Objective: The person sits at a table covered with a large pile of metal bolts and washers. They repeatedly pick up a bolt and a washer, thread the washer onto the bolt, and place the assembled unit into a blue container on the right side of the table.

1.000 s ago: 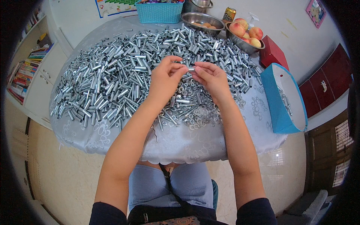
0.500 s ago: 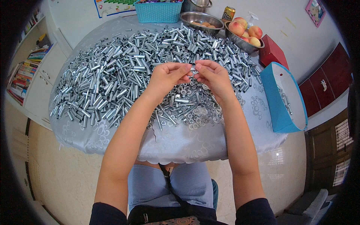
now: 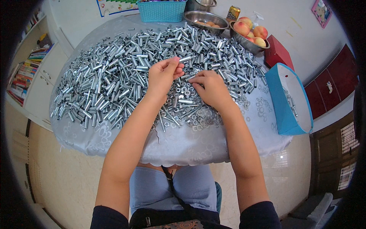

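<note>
A big heap of short silver metal tubes [image 3: 114,76] covers the round table [image 3: 179,145] with its pale lacy cloth. My left hand [image 3: 162,74] is raised a little above the heap and pinches one metal tube [image 3: 185,59] between thumb and fingers. My right hand [image 3: 209,87] rests lower, fingers curled down onto a patch of small washers and nuts [image 3: 198,114] near the table's front; whether it holds one is hidden. The two hands are a short gap apart.
A blue open bag [image 3: 289,99] with a few tubes inside stands at the table's right edge. At the back are a turquoise basket [image 3: 162,10], steel bowls with peaches [image 3: 249,32], a can [image 3: 233,13] and a red box [image 3: 279,53]. A bookshelf [image 3: 23,72] is at left.
My hands, which were together over the pile, have come apart. The left hand lifted up with a tube; the right hand dropped toward the washers.
</note>
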The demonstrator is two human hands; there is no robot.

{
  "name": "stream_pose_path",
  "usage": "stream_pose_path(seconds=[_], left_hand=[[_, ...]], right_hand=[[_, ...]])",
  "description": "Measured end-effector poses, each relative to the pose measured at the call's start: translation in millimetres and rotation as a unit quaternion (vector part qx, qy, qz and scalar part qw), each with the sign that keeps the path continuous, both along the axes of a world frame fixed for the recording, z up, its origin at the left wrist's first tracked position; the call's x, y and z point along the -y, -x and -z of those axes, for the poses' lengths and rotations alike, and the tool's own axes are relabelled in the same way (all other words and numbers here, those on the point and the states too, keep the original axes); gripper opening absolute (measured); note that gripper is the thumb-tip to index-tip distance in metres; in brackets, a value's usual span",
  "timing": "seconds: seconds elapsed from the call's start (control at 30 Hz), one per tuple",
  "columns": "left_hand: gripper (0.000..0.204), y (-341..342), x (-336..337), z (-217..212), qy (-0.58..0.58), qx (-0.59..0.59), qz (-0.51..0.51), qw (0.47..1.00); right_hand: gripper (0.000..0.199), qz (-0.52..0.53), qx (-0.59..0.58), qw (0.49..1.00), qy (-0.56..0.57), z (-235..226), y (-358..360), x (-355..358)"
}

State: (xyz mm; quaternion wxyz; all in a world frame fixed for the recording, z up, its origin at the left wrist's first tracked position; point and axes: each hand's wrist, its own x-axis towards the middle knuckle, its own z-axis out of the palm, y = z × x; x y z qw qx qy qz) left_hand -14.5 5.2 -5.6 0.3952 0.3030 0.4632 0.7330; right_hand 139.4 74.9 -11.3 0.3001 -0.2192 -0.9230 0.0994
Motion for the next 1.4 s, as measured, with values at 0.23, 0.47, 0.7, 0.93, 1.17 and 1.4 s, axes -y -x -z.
stream_pose_path(seconds=[0.23,0.47,0.7,0.93,1.17,1.4], left_hand=[[0.027,-3.6,1.0,-1.8,0.004,-0.005,0.007,1.0],[0.028,-3.8,0.2,-0.1,0.012,-0.018,0.013,1.0],[0.027,-5.6,1.4,-1.3,0.029,-0.027,0.022,0.999],[0.022,-12.3,2.8,-2.4,0.049,-0.07,0.057,0.995],[0.023,-11.0,0.3,2.8,0.037,-0.076,0.043,0.996],[0.022,-10.2,-0.8,3.5,0.016,-0.052,0.022,0.998]], right_hand=[[0.01,0.031,0.004,0.999,-0.036,4.4,2.5,3.1],[0.01,0.022,0.031,0.999,-0.033,-0.4,0.7,1.9],[0.011,0.068,-0.132,0.982,0.115,-4.1,1.7,-3.7],[0.014,0.043,-0.341,0.872,0.349,-6.5,7.6,-10.0],[0.015,0.029,-0.311,0.901,0.302,-5.4,10.0,-4.1],[0.02,-0.001,-0.276,0.93,0.243,-2.1,12.0,-1.7]])
